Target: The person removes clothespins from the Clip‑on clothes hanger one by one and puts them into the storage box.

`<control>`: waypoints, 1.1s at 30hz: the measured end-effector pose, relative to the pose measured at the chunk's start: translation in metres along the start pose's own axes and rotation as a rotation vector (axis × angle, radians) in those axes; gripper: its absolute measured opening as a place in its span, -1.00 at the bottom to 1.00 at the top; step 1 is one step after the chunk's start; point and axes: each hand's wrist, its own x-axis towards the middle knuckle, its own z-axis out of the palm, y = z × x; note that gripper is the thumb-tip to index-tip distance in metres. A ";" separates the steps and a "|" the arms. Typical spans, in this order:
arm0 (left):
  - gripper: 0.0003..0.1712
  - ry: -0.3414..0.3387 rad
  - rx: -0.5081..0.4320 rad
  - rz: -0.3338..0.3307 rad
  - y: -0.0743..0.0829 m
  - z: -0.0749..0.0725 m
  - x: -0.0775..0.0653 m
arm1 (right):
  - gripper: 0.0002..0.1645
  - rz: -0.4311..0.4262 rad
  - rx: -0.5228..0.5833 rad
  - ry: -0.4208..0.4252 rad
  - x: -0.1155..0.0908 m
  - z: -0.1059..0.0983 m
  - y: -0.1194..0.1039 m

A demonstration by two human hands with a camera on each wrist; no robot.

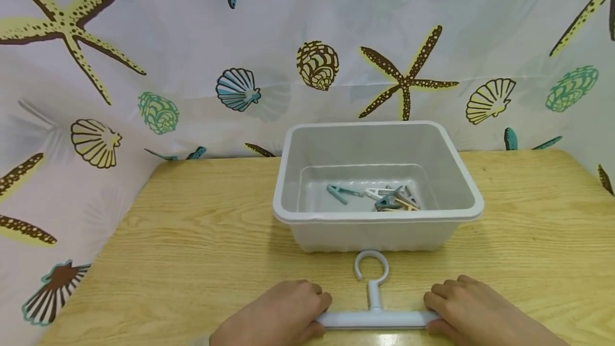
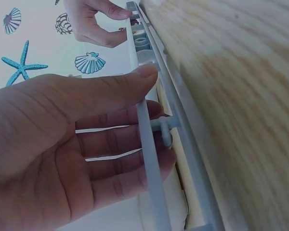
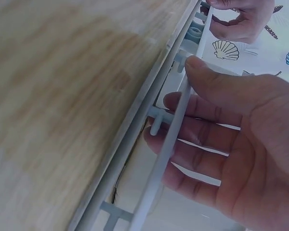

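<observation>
Wrist views alone show each hand's fingers curled round the pale blue plastic hanger (image 1: 375, 311) rails (left hand (image 2: 72, 144), right hand (image 3: 231, 130)); wooden table (image 1: 192, 239), seashell curtain (image 1: 192, 41) behind.

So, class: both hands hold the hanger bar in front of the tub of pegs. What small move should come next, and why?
Probably lift the hanger clear of the table: left hand and right hand already grip its ends, and the pegs lie untouched in the tub.
</observation>
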 end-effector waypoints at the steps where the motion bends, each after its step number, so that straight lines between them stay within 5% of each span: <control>1: -0.83 0.007 0.001 0.002 0.000 0.000 0.000 | -0.74 -0.002 -0.004 0.006 0.000 0.000 0.000; 27: -0.83 -0.003 -0.086 -0.012 0.001 0.008 -0.004 | -0.75 0.075 0.134 -0.091 -0.007 0.005 0.002; 33: -0.80 0.077 -0.074 -0.001 -0.003 0.003 -0.008 | -0.73 0.070 0.100 -0.039 -0.010 0.003 0.004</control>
